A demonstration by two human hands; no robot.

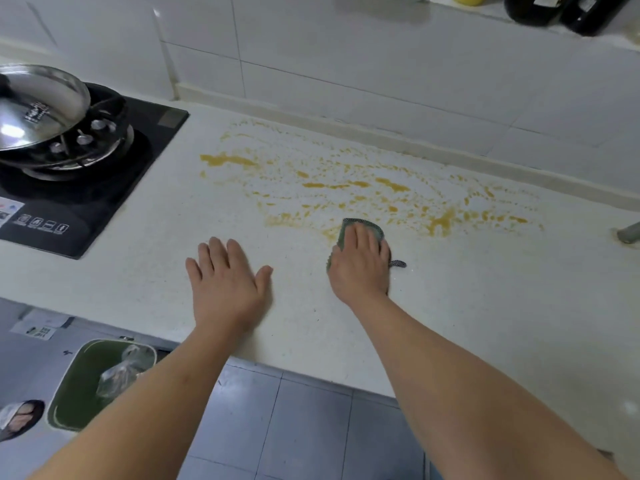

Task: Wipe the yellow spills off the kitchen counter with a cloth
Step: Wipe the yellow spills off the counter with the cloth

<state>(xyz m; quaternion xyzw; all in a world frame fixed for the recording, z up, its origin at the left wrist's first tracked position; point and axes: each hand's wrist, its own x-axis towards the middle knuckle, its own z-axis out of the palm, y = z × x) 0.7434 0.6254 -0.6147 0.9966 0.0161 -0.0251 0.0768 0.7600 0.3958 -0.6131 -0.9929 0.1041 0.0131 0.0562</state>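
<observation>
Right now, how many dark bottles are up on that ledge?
2, both at the top right on the ledge behind the counter: one bottle on the left, the other bottle beside it. Their tops are cut off; more may sit out of view.

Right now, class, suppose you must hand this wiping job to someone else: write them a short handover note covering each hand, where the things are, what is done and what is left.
Left hand: flat and open on the counter, holding nothing.
Right hand: pressing the green cloth onto the counter at the near edge of the yellow spills.
Done: little, if anything; the cloth has only reached the nearest streaks.
Left: nearly the whole spill, from near the stove across to the right and back toward the wall.
</observation>
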